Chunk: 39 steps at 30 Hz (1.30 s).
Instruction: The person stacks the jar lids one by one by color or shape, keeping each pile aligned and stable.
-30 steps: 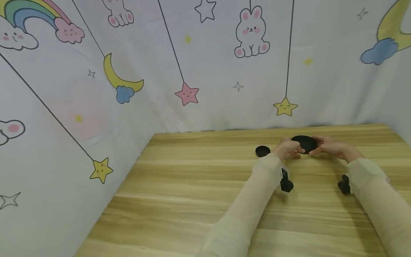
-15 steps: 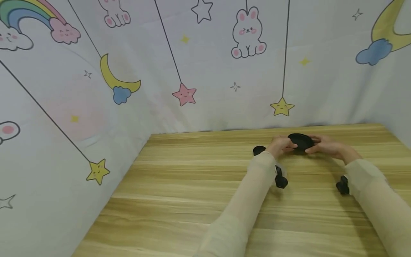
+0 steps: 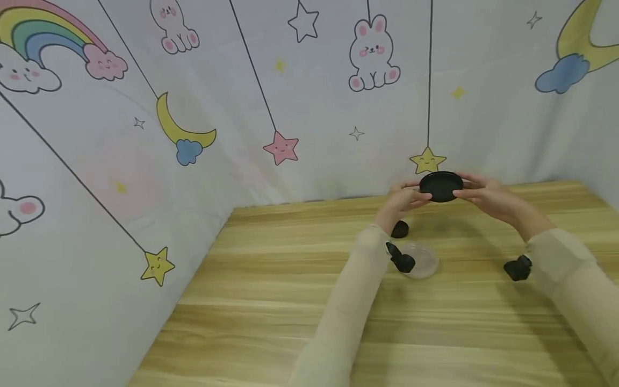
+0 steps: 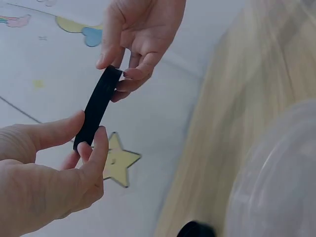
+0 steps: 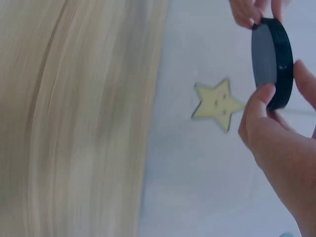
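Two hands (image 3: 400, 200) (image 3: 497, 199), two wrist cameras (image 3: 402, 261) (image 3: 518, 268), one black dish (image 3: 441, 187), one smaller black piece (image 3: 400, 230) — and one translucent round piece (image 3: 427, 260) — were counted.

The disc (image 3: 441, 187), right of centre in the head view, is plain black. Lower left of it, the small piece (image 3: 400, 229) is also black, and the dish (image 3: 426, 262) is clear, slightly whitish. The worktop (image 3: 271, 301) is yellow-brown with streaky wood grain. Both sleeves (image 3: 338, 293) are plain cream. The cloth (image 3: 319, 97) is white, printed with a multicoloured rainbow (image 3: 50, 27) at upper left, yellow moons (image 3: 170, 122), yellow stars (image 3: 157, 266), one pink star (image 3: 281, 148) and blue clouds (image 3: 188, 152).
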### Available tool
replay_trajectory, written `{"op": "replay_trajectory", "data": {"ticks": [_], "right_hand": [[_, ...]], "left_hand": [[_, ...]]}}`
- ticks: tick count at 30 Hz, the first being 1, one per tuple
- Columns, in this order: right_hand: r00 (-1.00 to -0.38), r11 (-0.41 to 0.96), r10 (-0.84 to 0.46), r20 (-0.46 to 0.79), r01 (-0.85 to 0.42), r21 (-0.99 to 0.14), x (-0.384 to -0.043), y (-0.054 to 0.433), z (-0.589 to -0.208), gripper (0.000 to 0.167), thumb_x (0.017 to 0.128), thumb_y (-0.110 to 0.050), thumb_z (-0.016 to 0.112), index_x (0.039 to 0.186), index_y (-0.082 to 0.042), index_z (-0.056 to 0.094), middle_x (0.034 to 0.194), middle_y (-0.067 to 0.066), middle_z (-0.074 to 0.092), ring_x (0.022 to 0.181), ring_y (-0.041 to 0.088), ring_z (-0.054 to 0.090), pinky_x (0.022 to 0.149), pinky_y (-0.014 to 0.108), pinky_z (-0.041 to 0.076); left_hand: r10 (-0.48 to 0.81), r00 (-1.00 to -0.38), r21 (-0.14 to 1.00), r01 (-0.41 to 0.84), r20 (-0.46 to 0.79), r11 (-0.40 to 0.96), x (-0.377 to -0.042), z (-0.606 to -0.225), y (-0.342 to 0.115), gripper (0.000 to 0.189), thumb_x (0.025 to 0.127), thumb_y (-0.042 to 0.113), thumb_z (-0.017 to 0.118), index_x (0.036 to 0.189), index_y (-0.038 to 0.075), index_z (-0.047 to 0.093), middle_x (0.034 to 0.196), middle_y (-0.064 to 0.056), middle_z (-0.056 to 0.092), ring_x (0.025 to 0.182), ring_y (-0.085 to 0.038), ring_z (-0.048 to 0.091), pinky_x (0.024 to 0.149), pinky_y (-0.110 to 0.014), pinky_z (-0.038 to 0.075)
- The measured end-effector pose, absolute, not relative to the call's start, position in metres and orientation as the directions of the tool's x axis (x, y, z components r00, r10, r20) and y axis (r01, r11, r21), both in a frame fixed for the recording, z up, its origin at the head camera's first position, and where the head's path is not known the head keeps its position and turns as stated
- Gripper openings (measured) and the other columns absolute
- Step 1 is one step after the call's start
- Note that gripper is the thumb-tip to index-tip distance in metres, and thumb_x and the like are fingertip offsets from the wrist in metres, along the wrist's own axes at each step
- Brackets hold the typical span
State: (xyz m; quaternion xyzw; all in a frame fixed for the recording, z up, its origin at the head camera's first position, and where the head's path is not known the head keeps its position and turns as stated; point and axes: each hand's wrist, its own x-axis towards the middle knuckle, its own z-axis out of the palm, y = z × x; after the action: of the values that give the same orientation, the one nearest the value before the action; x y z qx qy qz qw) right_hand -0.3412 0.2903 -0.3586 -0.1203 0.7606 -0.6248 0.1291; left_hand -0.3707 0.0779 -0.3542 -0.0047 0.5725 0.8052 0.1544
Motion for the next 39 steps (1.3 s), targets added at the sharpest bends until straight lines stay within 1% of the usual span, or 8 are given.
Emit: {"op": "replay_trajectory", "data": {"ticks": [5,7,10,14,17,24,35,39], "right_hand": [[-0.943,0.098,-0.333,-0.007,-0.028,-0.995,-0.334,0.262,-0.354,0.08,0.104,-0.012,0.054,0.16,-0.006,-0.003,0.161,0.031,-0.007,0.149,0.043,0.003,0.119,0.052,0.008],[-0.942,0.082,-0.336,0.012,-0.042,-0.996,-0.329,0.253,-0.353,0.079,0.104,-0.011,0.055,0.161,-0.006,-0.001,0.161,0.029,0.004,0.148,0.036,0.018,0.12,0.05,0.011],[-0.938,0.094,-0.346,0.034,-0.07,-0.993,-0.322,0.241,-0.355,0.077,0.104,-0.013,0.055,0.161,-0.006,0.003,0.151,0.022,0.024,0.132,0.014,0.041,0.119,0.045,0.019],[-0.927,0.11,-0.37,0.059,-0.107,-0.988,-0.314,0.218,-0.361,0.074,0.104,-0.013,0.054,0.16,-0.003,0.007,0.144,0.017,0.034,0.11,-0.003,0.051,0.114,0.035,0.032],[-0.926,0.15,-0.372,0.064,-0.128,-0.98,-0.311,0.194,-0.366,0.075,0.103,-0.014,0.057,0.16,-0.003,0.01,0.149,0.025,0.034,0.115,0.005,0.051,0.108,0.033,0.038],[-0.929,0.2,-0.368,0.044,-0.125,-0.972,-0.306,0.142,-0.374,0.079,0.099,-0.015,0.065,0.159,-0.001,0.017,0.152,0.029,0.035,0.135,0.042,0.041,0.111,0.055,0.034],[-0.92,0.255,-0.39,0.039,-0.149,-0.956,-0.314,0.1,-0.385,0.07,0.092,-0.014,0.073,0.15,0.005,0.038,0.142,0.03,0.047,0.126,0.044,0.051,0.104,0.055,0.043],[-0.896,0.299,-0.444,-0.003,-0.145,-0.943,-0.316,0.095,-0.389,0.073,0.092,-0.014,0.074,0.15,0.007,0.035,0.146,0.032,0.042,0.129,0.047,0.047,0.104,0.056,0.043]], "left_hand": [[0.235,-0.962,0.927,-0.209,-0.138,-0.311,-0.359,-0.347,0.048,0.043,0.086,-0.021,0.063,0.125,-0.002,0.062,0.099,-0.01,0.055,0.107,-0.041,0.065,0.096,-0.042,0.052],[0.232,-0.965,0.932,-0.192,-0.122,-0.309,-0.351,-0.347,0.038,0.045,0.086,-0.02,0.064,0.127,-0.002,0.06,0.098,-0.009,0.053,0.094,-0.035,0.067,0.096,-0.041,0.052],[0.218,-0.968,0.921,-0.193,-0.122,-0.338,-0.338,-0.351,0.026,0.047,0.087,-0.021,0.063,0.13,-0.003,0.058,0.096,-0.008,0.052,0.08,-0.021,0.061,0.097,-0.04,0.052],[0.182,-0.975,0.91,-0.185,-0.124,-0.37,-0.325,-0.357,0.006,0.049,0.088,-0.022,0.06,0.133,-0.005,0.056,0.097,-0.007,0.053,0.08,-0.018,0.059,0.099,-0.04,0.05],[0.147,-0.983,0.919,-0.158,-0.112,-0.361,-0.32,-0.359,-0.014,0.05,0.088,-0.022,0.06,0.134,-0.004,0.056,0.102,-0.009,0.054,0.087,-0.02,0.061,0.097,-0.039,0.051],[0.135,-0.987,0.948,-0.129,-0.093,-0.292,-0.314,-0.364,-0.066,0.052,0.089,-0.019,0.061,0.138,-0.002,0.052,0.119,-0.015,0.053,0.093,-0.021,0.061,0.091,-0.035,0.055],[0.213,-0.971,0.988,-0.13,-0.109,-0.086,-0.304,-0.384,-0.122,0.064,0.087,-0.018,0.064,0.144,-0.001,0.041,0.122,-0.018,0.052,0.109,-0.029,0.06,0.092,-0.038,0.055],[0.222,-0.965,0.99,-0.143,-0.137,-0.013,-0.304,-0.392,-0.133,0.063,0.086,-0.017,0.066,0.142,-0.001,0.042,0.13,-0.024,0.053,0.111,-0.032,0.061,0.093,-0.043,0.054]]}}
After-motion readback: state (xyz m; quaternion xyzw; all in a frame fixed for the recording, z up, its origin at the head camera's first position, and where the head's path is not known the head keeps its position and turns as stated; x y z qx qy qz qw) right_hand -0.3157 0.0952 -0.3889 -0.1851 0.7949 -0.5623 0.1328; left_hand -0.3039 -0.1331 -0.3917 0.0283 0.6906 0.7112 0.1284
